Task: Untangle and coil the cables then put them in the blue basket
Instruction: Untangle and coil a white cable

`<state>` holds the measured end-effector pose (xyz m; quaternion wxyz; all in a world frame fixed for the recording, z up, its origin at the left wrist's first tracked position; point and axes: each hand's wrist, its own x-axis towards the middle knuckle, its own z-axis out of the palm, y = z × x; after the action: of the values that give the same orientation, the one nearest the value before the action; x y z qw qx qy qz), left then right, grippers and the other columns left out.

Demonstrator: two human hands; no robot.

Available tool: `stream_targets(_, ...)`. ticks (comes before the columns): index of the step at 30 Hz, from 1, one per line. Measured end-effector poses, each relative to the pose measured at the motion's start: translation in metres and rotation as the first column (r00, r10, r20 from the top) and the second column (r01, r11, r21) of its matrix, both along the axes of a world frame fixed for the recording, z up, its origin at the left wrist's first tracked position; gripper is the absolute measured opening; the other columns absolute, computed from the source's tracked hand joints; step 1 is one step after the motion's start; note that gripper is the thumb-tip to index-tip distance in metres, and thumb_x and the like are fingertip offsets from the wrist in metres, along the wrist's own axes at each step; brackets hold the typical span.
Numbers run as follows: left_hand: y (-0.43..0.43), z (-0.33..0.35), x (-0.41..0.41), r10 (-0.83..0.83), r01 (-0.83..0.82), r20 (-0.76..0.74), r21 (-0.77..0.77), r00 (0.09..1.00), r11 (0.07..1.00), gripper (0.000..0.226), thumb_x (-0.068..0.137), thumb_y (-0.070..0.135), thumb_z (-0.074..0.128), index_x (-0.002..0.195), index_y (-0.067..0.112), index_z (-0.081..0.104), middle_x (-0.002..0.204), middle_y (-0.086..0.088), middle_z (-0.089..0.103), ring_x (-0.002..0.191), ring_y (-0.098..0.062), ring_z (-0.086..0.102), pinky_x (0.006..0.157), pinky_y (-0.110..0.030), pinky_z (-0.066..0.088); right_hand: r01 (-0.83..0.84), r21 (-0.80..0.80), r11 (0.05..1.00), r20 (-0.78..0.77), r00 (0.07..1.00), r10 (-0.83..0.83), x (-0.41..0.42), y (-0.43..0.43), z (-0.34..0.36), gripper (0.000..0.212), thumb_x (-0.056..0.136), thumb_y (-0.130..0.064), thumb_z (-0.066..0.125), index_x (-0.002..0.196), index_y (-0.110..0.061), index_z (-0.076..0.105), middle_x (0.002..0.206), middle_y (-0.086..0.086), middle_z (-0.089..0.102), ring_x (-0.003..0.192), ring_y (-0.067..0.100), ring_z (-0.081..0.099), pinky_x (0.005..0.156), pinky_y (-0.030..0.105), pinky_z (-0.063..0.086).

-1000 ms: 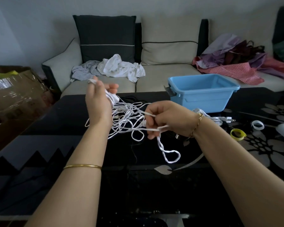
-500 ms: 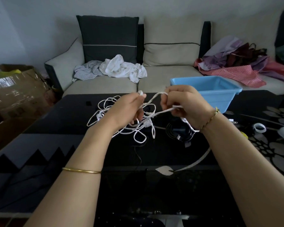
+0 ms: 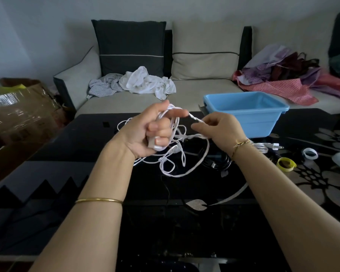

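Over the black table [image 3: 67,154], left hand [image 3: 151,132] and right hand [image 3: 222,130] clasp the white cable [image 3: 194,117], stretched crosswise.

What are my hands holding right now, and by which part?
Both hold the tangled white cable. The left hand grips gathered loops in its palm; the right hand pinches a twisted strand leading from the left forefinger.

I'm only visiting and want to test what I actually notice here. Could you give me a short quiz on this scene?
1. True or false: the right hand pinches a twisted strand of the white cable.
2. Which hand grips the cable's bunched loops? A) left hand B) right hand C) neither
3. Fill in: a ____ cable lies on the table below the right wrist.
Key: 1 true; 2 A; 3 black (black cable).
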<state>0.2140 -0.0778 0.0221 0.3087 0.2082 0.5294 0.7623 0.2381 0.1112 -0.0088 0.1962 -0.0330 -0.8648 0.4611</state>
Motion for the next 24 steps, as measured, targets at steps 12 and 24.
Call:
stream_targets(12,0.001,-0.015,-0.003,-0.161,0.166,0.250,0.003,0.955,0.986,0.034,0.088,0.025,0.049,0.091,0.002,0.073,0.032,0.009,0.032,0.032,-0.006,0.017,0.035,-0.010,0.024,-0.014,-0.842,0.540,0.142,0.959,0.245,-0.007,0.005,-0.011,0.009,0.090,-0.013,0.060,0.083,-0.009,0.060,0.049,0.001,0.058,0.049,0.015,0.060,0.066,0.035,0.056)
stream_targets(24,-0.004,-0.018,-0.019,-0.158,-0.290,0.464,0.748,0.872,0.596,0.048,0.101,0.034,0.041,0.090,-0.003,0.069,0.037,0.004,0.048,0.027,-0.005,0.040,0.033,-0.014,0.036,-0.243,-0.805,0.541,0.179,0.771,0.611,-0.005,-0.002,-0.014,0.038,0.090,-0.051,0.043,0.075,-0.017,0.053,0.047,-0.008,0.036,0.034,0.002,0.021,0.033,0.013,0.013)
